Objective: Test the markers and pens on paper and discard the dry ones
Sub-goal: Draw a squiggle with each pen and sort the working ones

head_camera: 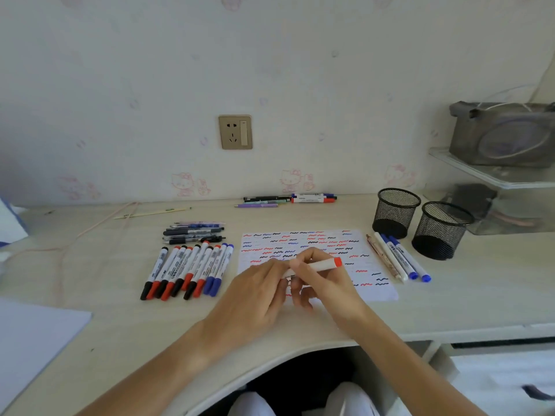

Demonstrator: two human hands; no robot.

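Observation:
A white marker with a red end point(321, 265) lies across my two hands above the test paper point(366, 262), which is covered in red, blue and black squiggles. My right hand point(324, 277) grips the marker's barrel with curled fingers. My left hand point(255, 292) holds its near end, which is hidden by my fingers. A row of several red, black and blue markers point(186, 270) lies left of the paper, with several pens point(193, 232) behind it. Two blue markers and two pens point(396, 256) lie right of the paper.
Two black mesh pen cups point(396, 213) point(441, 231) stand at the right. More pens and markers point(288, 199) lie by the wall. A loose sheet point(33, 340) sits at the left desk edge. A cable point(90, 229) runs across the left desk.

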